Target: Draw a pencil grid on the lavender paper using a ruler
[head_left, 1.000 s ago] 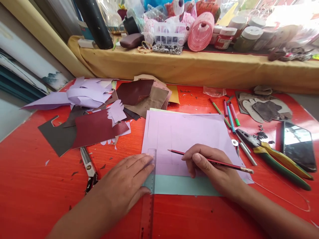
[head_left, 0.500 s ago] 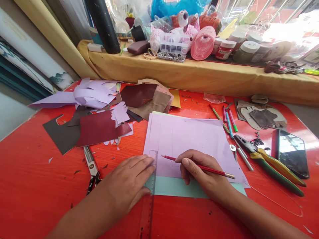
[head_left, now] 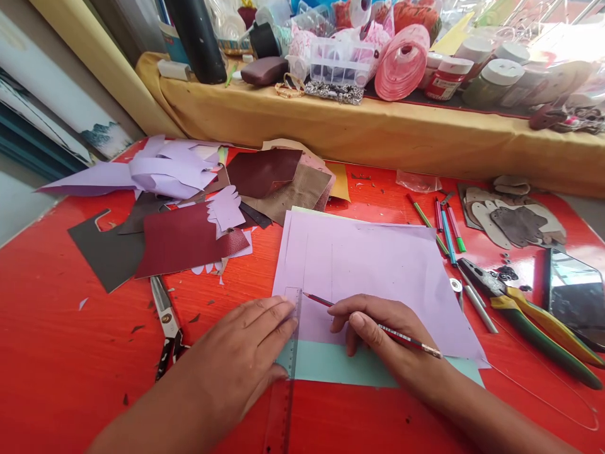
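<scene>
One clear ruler [head_left: 282,403] lies beneath the left hand [head_left: 248,347].

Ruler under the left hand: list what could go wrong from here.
The ruler could pivot: the left hand rests near its far end, while the rest runs past the sheets over the table.
The purple sheet might slip on the green sheet, as no clip shows.
The pencil in the right hand could stray, its tip being right by the ruler's edge.
</scene>
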A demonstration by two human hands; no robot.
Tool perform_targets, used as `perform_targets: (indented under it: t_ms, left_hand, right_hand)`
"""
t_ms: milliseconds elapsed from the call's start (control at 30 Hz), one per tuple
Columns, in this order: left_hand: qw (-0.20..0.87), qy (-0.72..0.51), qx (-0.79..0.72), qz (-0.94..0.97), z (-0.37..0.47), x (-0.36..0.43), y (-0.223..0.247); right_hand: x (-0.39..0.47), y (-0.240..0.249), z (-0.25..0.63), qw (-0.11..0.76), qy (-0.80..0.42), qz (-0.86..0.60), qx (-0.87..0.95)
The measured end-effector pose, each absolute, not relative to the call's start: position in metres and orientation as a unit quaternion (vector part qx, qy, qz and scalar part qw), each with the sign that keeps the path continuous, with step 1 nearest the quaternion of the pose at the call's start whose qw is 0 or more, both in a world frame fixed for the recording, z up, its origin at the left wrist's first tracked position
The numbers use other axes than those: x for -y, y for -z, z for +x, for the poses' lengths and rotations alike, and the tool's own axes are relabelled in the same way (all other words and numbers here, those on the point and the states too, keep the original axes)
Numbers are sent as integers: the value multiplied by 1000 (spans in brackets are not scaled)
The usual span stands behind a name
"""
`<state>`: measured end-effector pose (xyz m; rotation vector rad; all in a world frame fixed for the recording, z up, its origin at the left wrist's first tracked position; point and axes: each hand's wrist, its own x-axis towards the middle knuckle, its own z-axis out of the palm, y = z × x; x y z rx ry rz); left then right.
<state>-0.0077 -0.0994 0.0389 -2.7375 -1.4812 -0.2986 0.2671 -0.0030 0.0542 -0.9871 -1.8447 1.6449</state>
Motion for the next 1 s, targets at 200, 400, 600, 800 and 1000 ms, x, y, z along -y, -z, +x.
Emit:
perform_targets:
  t_ms: [200, 400, 600, 800, 1000]
  left_hand:
    - [31, 98, 464, -880, -6, 95, -42]
    - [29, 93, 435, -895, -13, 90, -48]
    - [35, 90, 433, -896, -13, 88, -48]
    - [30, 88, 431, -898, -14, 89, -49]
    - [27, 88, 432, -897, -14, 88, -50]
  right_hand:
    - [3, -52, 266, 245, -579, -368, 685]
    - [3, -52, 265, 244, -572, -367, 691]
    - [2, -52, 265, 241, -568, -367, 696]
    - [2, -52, 265, 234, -568, -367, 699]
    - [3, -52, 263, 234, -562, -377, 698]
